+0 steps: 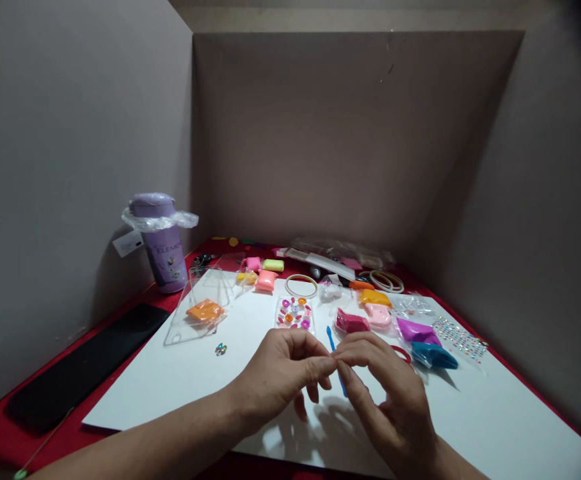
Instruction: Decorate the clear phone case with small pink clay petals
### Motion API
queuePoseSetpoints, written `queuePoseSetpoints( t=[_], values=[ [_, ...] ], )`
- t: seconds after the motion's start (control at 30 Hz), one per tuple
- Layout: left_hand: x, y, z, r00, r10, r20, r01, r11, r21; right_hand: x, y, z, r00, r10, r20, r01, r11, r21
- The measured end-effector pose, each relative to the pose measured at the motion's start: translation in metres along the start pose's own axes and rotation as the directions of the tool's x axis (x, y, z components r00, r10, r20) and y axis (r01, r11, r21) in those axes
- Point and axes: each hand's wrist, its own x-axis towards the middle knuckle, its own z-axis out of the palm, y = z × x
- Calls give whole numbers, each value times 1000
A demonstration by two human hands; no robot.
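Note:
My left hand (290, 367) and my right hand (387, 393) meet above the white board (180, 393), thumbs and fingertips pinched together. Whatever lies between the fingertips is too small or hidden to make out. A blue plastic clay tool (329, 337) lies on the board just behind and below the fingers, partly covered by them. Beyond the hands sits a clear tray decorated with colourful gems and beads (295, 313). Near my right hand are a crimson clay packet (352, 321) and a red ring-shaped handle (402, 354), partly hidden.
Clay packets in purple (417, 331), teal (435, 355) and orange (206, 311) lie about. A rhinestone sheet (460, 339) is at the right, small gems (221, 349) at the left. A purple tumbler (165, 250) and a black slab (85, 367) stand left of the board.

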Motion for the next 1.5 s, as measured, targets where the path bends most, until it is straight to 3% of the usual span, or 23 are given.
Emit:
queuePoseSetpoints(
  t=[0.13, 0.33, 0.5, 0.6, 0.8, 1.07, 1.3, 1.5],
  values=[
    [0, -1, -1, 1000, 10, -5, -10, 1000, -26, 0, 0, 0, 999, 52, -6, -52, 998, 43],
    [0, -1, -3, 999, 27, -27, -29, 998, -63, -4, 4, 2, 961, 266, 69, -275, 939, 206],
    [1, -1, -3, 998, 52, -39, -55, 994, -99, -4, 11, 4, 873, 433, 224, -487, 759, 433],
    [0, 0, -3, 997, 74, -20, -76, 990, -120, -5, 16, 6, 825, 449, 343, -564, 607, 560],
    [-2, 3, -3, 996, 85, -8, -86, 989, -123, -6, 15, 6, 790, 380, 481, -611, 421, 671],
    [-1, 3, -2, 996, 87, -2, -86, 988, -130, 0, 12, 5, 829, 326, 454, -553, 366, 748],
    [-1, 1, -4, 995, 103, 10, -100, 984, -149, -4, 15, 7, 801, 355, 482, -589, 321, 742],
    [-4, 1, -3, 991, 120, 59, -105, 970, -218, -3, 16, 4, 786, 447, 427, -591, 341, 731]
  ],
)
